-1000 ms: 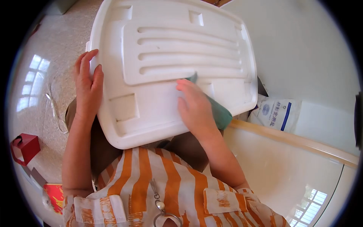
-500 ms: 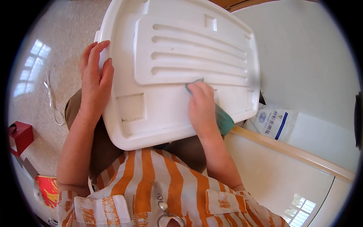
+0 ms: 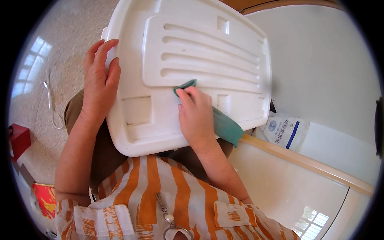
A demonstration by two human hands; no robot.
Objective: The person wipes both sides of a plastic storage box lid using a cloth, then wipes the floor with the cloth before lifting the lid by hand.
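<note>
A large white plastic lid (image 3: 168,112), with long grooves and square recesses, lies tilted over my lap. My left hand (image 3: 100,84) grips its left rim, fingers bent over the edge and thumb on top. Bunched in my right hand (image 3: 196,116) is a green cloth (image 3: 228,126), pressed against the lid just below the raised grooved panel. One end of the cloth pokes out past my fingertips; the rest trails to the right over the lid's lower edge. Dark dirt marks line the lower left recess.
A printed white plastic bag (image 3: 280,130) lies right of the lid, by a wooden edge strip (image 3: 312,160) and a pale wall (image 3: 320,60). On the speckled floor (image 3: 72,44) at left are a white cord (image 3: 51,100), a red box (image 3: 19,140) and a red-and-yellow packet (image 3: 44,198).
My right hand has slid left along the lid with the green cloth, whose tail now stretches out more to the right. My left hand keeps its place on the rim.
</note>
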